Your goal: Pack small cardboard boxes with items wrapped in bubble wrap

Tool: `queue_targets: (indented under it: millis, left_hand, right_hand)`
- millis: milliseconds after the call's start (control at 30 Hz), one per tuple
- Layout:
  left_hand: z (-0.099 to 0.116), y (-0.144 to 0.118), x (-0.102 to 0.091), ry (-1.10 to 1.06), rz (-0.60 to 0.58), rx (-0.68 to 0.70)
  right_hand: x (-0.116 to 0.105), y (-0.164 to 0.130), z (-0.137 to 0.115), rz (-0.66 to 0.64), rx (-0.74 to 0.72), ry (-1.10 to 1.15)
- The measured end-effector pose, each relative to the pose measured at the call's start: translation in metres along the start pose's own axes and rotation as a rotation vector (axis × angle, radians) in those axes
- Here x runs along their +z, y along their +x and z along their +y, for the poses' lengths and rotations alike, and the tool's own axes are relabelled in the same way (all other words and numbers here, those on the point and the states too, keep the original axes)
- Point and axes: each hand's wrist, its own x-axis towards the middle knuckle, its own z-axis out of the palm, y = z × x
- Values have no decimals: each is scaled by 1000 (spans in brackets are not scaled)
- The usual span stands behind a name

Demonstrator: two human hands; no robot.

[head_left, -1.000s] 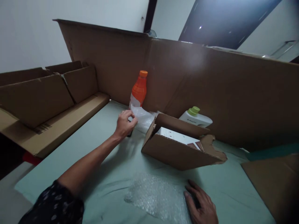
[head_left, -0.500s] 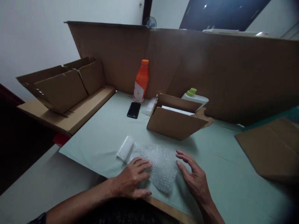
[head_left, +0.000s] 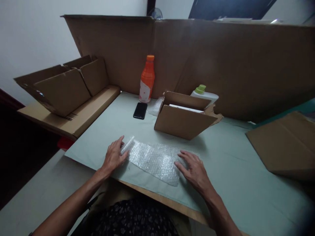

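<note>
A strip of clear bubble wrap (head_left: 152, 160) lies spread on the pale green tabletop in front of me, its left end curled into a small roll. My left hand (head_left: 113, 156) is at that rolled end, thumb on the near side and fingers on the far side, with the roll between them. Over the right end rests my right hand (head_left: 193, 168), its fingers apart and slightly bent, touching the wrap without gripping it. Behind the wrap stands an open cardboard box (head_left: 180, 121) with a flat white item (head_left: 187, 108) inside.
An orange bottle (head_left: 147, 78) and a black phone (head_left: 140, 110) are at the back, near crumpled clear plastic (head_left: 155, 107). A white bottle with green cap (head_left: 204, 93) sits behind the box. Cardboard boxes (head_left: 64, 91) flank the left, a cardboard piece (head_left: 283, 147) the right; a tall cardboard screen (head_left: 221, 65) closes the back.
My left hand has moved left and away from me, from the middle of the bubble wrap to its rolled end. The wrap lies flatter and longer. My right hand now touches its right end.
</note>
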Motion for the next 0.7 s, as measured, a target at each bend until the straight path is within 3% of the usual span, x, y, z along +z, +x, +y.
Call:
queue_targets:
  millis: [167, 300, 400, 533, 700]
  left_hand:
    - [-4, 4, -11, -107, -17, -149]
    - [-2, 1, -27, -269, -79, -266]
    - [-3, -3, -35, -318, -103, -367]
    - [-6, -7, -35, -343, -149, -477]
    - [-3, -4, -32, -372, -165, -390]
  right_hand:
    - [18, -14, -25, -37, -84, -10]
    - [5, -26, -33, -48, -110, 75]
    - [-13, -25, -21, -52, -70, 71]
    - [-21, 2, 10, -25, 28, -44]
    - [-5, 29, 25, -118, 14, -190]
